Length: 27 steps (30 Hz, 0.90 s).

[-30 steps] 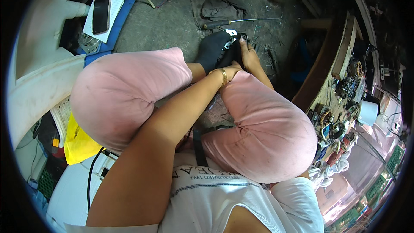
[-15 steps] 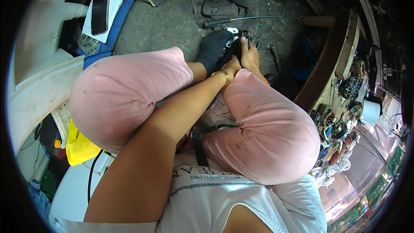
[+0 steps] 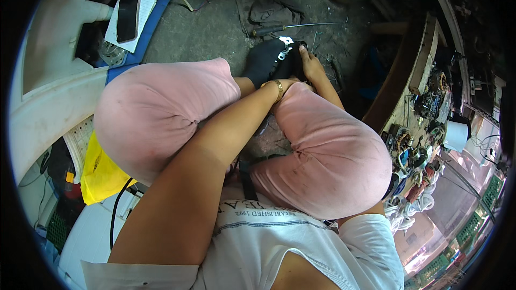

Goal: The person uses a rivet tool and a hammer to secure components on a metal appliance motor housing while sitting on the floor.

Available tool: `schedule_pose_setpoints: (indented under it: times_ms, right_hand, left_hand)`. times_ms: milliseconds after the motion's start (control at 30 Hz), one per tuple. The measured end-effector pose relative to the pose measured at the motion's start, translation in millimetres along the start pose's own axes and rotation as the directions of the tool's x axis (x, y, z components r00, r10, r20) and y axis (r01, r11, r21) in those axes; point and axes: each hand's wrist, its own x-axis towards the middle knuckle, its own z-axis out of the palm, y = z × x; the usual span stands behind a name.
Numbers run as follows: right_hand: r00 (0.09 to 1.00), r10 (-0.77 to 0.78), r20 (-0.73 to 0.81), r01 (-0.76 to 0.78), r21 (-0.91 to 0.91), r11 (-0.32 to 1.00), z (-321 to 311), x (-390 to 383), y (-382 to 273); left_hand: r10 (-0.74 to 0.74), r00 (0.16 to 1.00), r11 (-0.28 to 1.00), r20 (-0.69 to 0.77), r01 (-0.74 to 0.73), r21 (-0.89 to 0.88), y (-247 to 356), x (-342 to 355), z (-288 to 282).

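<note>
I sit low with both knees up in pink trousers [image 3: 161,113]. My left arm passes between the knees; my left hand [image 3: 286,81], with a gold bracelet at the wrist, reaches under a small black part [image 3: 293,62] that has a shiny metal piece at its top. My right hand [image 3: 310,65] grips the same part from the right, fingers on top. The part is held just above the concrete floor, beside my foot in a black sock [image 3: 262,60]. Most of my left hand's fingers are hidden by the part.
A long screwdriver [image 3: 301,25] and a dark rag [image 3: 274,11] lie on the floor beyond my hands. A phone [image 3: 129,5] rests on paper at upper left by a blue rim [image 3: 156,19]. A white casing [image 3: 48,107] stands at the left; a wooden shelf [image 3: 424,70] of motor parts at the right.
Both hands stay on the black part by my foot; they have only shifted slightly on it.
</note>
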Motion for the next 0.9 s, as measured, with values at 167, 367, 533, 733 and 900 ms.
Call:
schedule_pose_setpoints:
  times_ms: [167,367,533,733,900]
  right_hand:
    - [1.000,0.011,-0.003,-0.011,0.004,1.000,4.0,18.0,19.1]
    - [0.998,0.055,-0.038,-0.052,0.070,0.996,3.6,4.0,3.3]
    - [0.995,0.001,-0.104,0.004,0.050,0.999,2.7,-5.8,-2.5]
    - [0.985,0.022,-0.173,-0.022,0.003,1.000,8.7,-21.2,-22.5]
    - [0.976,-0.016,-0.218,0.019,0.011,1.000,12.6,-18.2,-20.0]
  left_hand:
    - [-0.039,0.999,0.991,0.005,0.039,-0.130,-10.5,17.4,4.1]
    - [-0.164,0.957,0.970,-0.241,0.111,-0.216,-29.3,33.4,4.9]
    - [-0.093,0.943,0.989,-0.319,0.124,0.076,-29.3,29.1,0.0]
    - [-0.123,0.876,0.966,-0.466,0.213,0.144,-32.0,19.7,-4.7]
    - [-0.105,0.896,0.979,-0.432,0.169,0.112,-25.9,12.5,-2.1]
